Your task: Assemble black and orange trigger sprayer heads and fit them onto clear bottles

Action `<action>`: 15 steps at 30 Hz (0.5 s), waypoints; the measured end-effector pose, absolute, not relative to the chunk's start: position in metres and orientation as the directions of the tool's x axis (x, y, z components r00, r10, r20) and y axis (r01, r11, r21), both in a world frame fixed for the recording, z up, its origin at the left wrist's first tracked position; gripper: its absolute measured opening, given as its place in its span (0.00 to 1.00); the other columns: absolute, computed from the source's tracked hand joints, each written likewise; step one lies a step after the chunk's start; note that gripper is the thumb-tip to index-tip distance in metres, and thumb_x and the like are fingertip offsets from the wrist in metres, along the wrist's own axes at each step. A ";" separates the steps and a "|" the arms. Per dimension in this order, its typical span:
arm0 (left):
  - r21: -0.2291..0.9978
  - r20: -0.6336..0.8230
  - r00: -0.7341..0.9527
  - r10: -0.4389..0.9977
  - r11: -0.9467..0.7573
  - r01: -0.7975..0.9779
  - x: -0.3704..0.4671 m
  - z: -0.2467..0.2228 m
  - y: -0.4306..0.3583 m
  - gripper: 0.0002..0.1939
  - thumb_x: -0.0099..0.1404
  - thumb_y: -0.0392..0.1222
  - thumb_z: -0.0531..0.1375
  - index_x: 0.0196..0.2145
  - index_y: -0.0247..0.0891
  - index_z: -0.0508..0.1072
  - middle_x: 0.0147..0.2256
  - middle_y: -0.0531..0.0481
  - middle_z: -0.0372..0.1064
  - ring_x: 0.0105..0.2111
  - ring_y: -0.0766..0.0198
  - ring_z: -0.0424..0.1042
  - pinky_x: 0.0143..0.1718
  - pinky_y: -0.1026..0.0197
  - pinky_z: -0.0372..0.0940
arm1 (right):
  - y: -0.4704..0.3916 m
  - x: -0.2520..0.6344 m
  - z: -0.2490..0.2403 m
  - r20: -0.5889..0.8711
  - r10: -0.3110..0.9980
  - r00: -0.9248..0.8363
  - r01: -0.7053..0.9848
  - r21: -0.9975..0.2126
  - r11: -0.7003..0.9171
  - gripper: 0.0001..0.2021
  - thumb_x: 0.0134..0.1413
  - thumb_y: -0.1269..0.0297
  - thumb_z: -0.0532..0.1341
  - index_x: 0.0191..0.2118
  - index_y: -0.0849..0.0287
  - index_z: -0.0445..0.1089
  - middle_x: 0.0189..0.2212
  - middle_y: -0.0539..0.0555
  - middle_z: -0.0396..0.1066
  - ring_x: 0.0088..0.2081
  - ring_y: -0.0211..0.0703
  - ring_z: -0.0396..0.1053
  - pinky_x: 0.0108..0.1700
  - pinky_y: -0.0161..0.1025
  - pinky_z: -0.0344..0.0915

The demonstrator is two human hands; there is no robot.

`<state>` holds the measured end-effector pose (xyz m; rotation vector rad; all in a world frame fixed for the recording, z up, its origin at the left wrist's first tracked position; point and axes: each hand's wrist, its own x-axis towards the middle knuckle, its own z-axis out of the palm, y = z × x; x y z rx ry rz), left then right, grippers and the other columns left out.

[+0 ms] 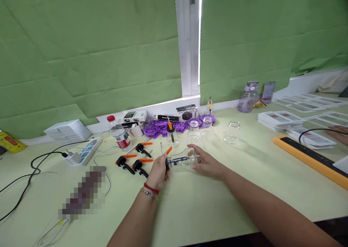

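Held sideways above the table, a clear bottle (179, 164) lies between my two hands. My right hand (208, 163) is closed around its wide base end. My left hand (158, 171) grips a black cap with an orange lever (169, 151) at the bottle's neck; the cap's dark stem reaches inside the bottle. Whether the cap is screwed tight cannot be seen. Several similar black caps with orange levers (125, 163) lie left of my left hand. Beyond my hands stand clear bottles (232, 133), and one bottle (173, 140) has a black-and-orange cap piece in it.
Purple spoked plastic parts (156, 128) and printed boxes (187, 112) line the wall. A red-capped water bottle (119, 134), power strip (88, 151) and cables are leftward. Rightward are a purple drink bottle (247, 100), stacked cards (280, 120), an orange-and-black device (310, 160) and another person's hand (339, 134).
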<state>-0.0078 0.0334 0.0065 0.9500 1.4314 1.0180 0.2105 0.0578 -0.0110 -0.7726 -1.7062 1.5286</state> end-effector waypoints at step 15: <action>0.949 -0.315 -0.041 0.948 0.315 -0.012 -0.003 0.001 0.031 0.22 0.61 0.61 0.48 0.25 0.39 0.61 0.10 0.61 0.52 0.08 0.74 0.43 0.10 0.68 0.45 | 0.065 0.206 -0.017 0.028 0.877 -0.480 -0.014 -1.000 0.024 0.20 0.55 0.44 0.52 0.41 0.58 0.61 0.17 0.43 0.56 0.17 0.29 0.48 0.20 0.30 0.44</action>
